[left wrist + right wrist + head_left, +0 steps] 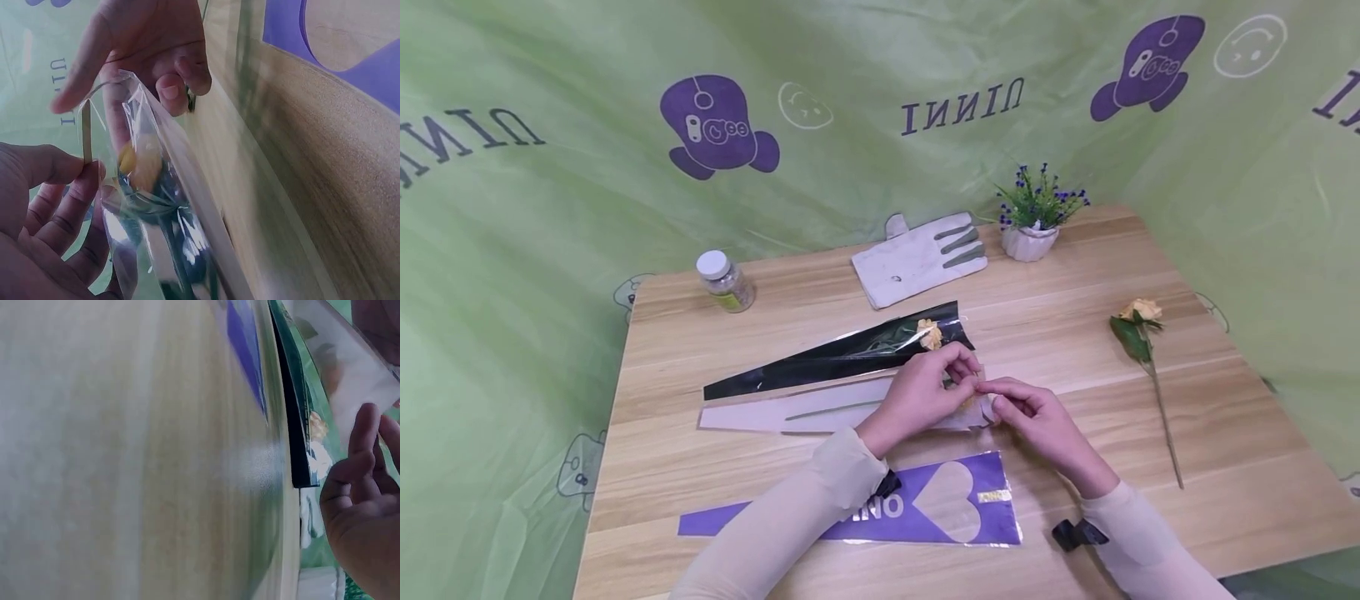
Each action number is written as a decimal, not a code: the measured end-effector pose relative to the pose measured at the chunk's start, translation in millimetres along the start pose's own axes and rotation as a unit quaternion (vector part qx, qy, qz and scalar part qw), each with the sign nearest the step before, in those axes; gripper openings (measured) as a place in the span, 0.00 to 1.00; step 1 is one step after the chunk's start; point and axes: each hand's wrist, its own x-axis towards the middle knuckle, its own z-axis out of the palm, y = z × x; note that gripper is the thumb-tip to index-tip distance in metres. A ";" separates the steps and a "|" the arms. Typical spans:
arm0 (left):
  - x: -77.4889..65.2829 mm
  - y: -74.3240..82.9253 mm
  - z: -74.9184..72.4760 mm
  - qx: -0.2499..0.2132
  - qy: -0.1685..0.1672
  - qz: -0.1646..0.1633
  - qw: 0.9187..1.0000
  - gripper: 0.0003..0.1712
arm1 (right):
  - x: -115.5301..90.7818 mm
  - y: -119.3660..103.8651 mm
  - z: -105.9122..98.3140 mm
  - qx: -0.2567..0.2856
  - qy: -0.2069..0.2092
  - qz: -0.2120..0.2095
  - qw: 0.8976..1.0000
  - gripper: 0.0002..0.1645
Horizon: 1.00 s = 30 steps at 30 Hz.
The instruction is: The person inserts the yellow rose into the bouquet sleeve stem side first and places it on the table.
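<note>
My left hand (921, 392) pinches the edge of a clear-fronted, pale flower sleeve (730, 416) at its wide end. In the left wrist view, a narrow yellowish strip (87, 134) stands between thumb and forefinger. Inside the sleeve lies an orange-yellow artificial rose (147, 169), its stem running toward the narrow end. My right hand (1037, 421) is at the sleeve's mouth, forefinger extended close to the left fingertips. From the left wrist, its thumb stands apart from the film, while a finger overlaps the mouth. Just behind, a black sleeve (805, 367) holds another rose (929, 334).
A purple sleeve with a heart window (992, 525) lies nearer me, partly under the left forearm. To the right is a loose rose (1141, 312). Along the back stand a white-capped jar (727, 283), work gloves (902, 267) and a potted plant (1030, 242). Green fabric surrounds the table.
</note>
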 end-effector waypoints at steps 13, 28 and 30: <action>-8.8 -19.1 -2.1 0.063 0.032 -0.020 0.997 0.04 | 12.1 0.0 14.0 -0.099 0.015 0.056 0.993 0.09; -77.7 -37.9 -15.1 0.405 -0.176 0.107 0.891 0.41 | 10.6 1.5 7.4 -0.156 0.026 0.108 0.981 0.07; -78.2 -40.1 -15.2 0.413 -0.173 0.113 0.887 0.40 | 8.2 1.3 6.6 -0.158 0.027 0.117 0.980 0.08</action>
